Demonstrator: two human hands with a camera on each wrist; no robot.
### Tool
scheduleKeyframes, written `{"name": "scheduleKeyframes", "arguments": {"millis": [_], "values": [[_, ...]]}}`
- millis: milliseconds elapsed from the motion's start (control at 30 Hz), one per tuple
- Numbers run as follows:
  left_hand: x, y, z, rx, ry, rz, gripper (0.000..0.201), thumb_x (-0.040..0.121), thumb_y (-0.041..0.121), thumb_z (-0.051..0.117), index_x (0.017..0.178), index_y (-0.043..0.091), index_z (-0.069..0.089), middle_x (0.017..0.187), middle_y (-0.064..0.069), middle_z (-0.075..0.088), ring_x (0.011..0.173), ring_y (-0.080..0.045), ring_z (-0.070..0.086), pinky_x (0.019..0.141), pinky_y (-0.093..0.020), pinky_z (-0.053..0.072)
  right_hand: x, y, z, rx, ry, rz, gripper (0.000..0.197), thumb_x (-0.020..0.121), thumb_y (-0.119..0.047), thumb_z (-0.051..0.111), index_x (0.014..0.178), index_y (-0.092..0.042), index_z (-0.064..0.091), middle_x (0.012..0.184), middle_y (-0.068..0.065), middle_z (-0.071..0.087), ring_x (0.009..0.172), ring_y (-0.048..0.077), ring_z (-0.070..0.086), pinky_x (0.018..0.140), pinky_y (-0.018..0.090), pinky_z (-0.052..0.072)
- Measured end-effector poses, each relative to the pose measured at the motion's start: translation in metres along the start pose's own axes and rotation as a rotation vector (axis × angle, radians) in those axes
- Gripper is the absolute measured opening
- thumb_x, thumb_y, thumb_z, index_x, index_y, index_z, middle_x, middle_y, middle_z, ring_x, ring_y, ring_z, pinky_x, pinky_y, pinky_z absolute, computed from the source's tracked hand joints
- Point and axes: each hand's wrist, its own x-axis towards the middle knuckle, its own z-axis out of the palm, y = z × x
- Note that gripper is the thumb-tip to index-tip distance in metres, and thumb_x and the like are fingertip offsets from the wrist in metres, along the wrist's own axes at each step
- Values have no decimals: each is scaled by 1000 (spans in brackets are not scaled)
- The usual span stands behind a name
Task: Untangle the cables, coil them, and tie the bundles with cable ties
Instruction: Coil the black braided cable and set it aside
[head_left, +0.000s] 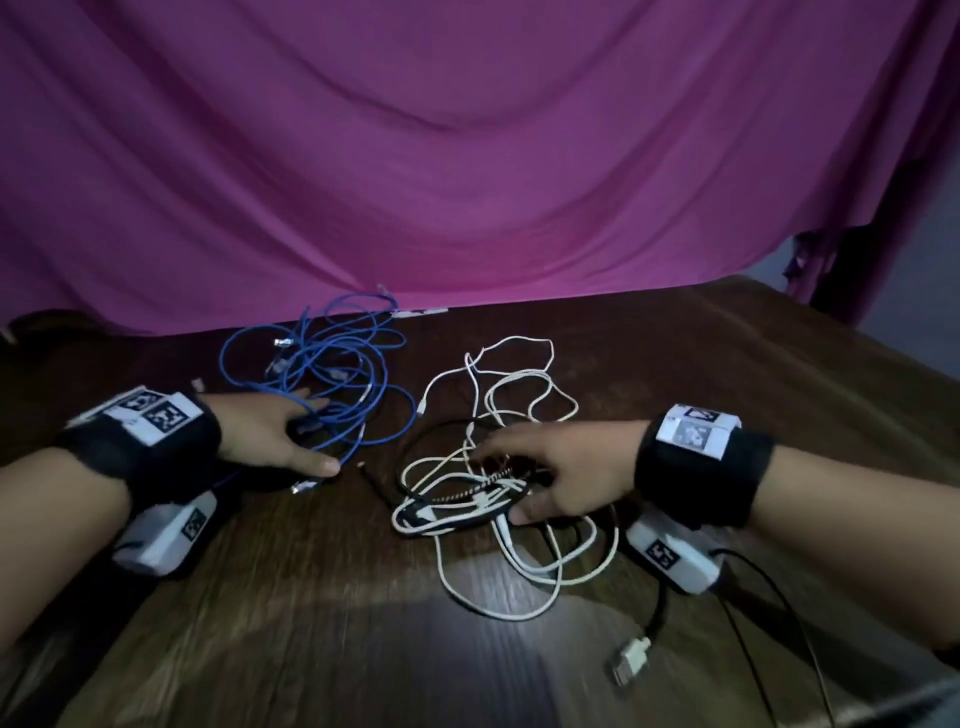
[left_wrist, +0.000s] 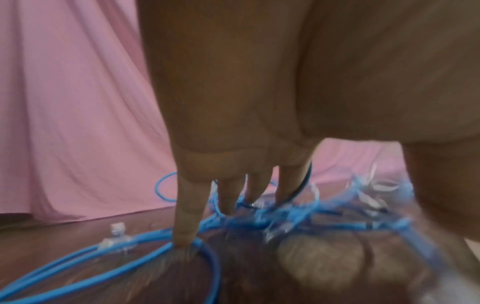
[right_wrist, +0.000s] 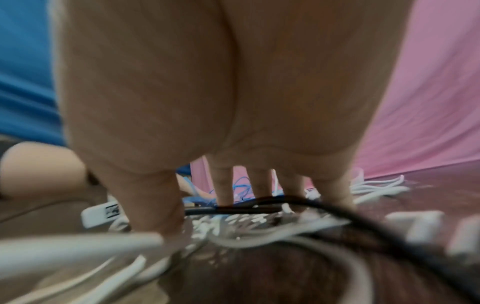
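Note:
A loose tangle of blue cables (head_left: 337, 374) lies at the left of the dark wooden table (head_left: 311, 623). My left hand (head_left: 306, 434) is spread over its near side, and straight fingers (left_wrist: 185, 216) press down on blue strands (left_wrist: 130, 267). To the right lies a tangle of white cables (head_left: 519, 374) mixed with a black cable (head_left: 441, 431) and a braided black-and-white one (head_left: 483, 483). My right hand (head_left: 506, 480) rests flat on this pile. Its fingers (right_wrist: 223, 185) stand straight behind the black cable (right_wrist: 337, 207), gripping nothing.
A magenta cloth (head_left: 467, 156) hangs across the back and meets the table. Small white strips (head_left: 421, 312) lie at its foot. A white USB plug (head_left: 631, 657) on a black lead lies near the front right. The table's right edge runs diagonally at the far right.

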Motion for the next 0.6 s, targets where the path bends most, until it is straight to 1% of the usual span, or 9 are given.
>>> {"name": "scheduleKeyframes", "arguments": {"millis": [67,133,167,233,300,367,433,533,600], "values": [[-18,0,-6,-20,18,-4,138,41,101,58,157,31,32,167,9,21,151,-11,24,117,-20,13,-5,-6,-4,31,31,-24,78,86,-42,80,153,-36,40,153,-11,44,137,10,46,118,33,36],[-37,-1,-15,-19,52,-29,137,33,106,51,149,34,47,158,11,41,143,-11,40,118,-22,23,-12,-8,-9,16,49,-25,78,85,-43,81,152,-34,42,152,-10,46,136,10,47,117,29,36],[-44,-1,-20,-8,92,-30,126,34,107,49,140,39,56,148,14,53,133,-10,51,114,-24,33,-16,-8,-14,7,69,-6,72,86,-43,79,150,-34,46,149,-9,51,132,10,51,114,30,39],[-60,1,-28,-9,212,-17,88,43,105,47,107,51,72,110,24,73,101,0,66,92,-24,48,-27,-9,-22,8,133,37,43,92,-36,74,133,-33,61,131,-7,65,115,13,62,105,35,48],[-73,13,-30,-48,317,47,67,51,97,47,87,48,74,81,26,73,79,5,66,77,-24,51,-41,-11,-30,-22,150,46,20,93,-18,64,106,-32,72,106,-4,72,91,16,67,88,38,55],[-83,35,-24,-77,355,144,57,60,90,49,85,44,72,74,24,72,68,6,66,71,-24,52,-58,-14,-33,-28,68,23,28,90,-8,57,93,-31,73,93,-1,72,76,16,65,74,33,55],[-91,61,-13,-146,266,251,43,73,80,56,91,43,70,74,18,73,67,0,68,71,-26,55,-79,-22,-29,45,-102,13,29,87,-6,58,95,-29,73,95,2,71,75,13,64,68,26,51],[-93,92,1,-148,155,395,38,81,72,59,102,42,69,78,17,72,69,-3,67,73,-25,55,-99,-23,-11,2,-319,10,34,81,-12,63,107,-32,68,109,-4,63,91,13,63,77,34,56],[-89,110,9,-117,133,460,36,85,69,60,107,42,68,84,20,72,74,0,67,78,-26,55,-108,-16,1,-57,-363,29,34,81,-20,68,109,-36,61,111,-15,50,109,7,54,87,36,54]]}}
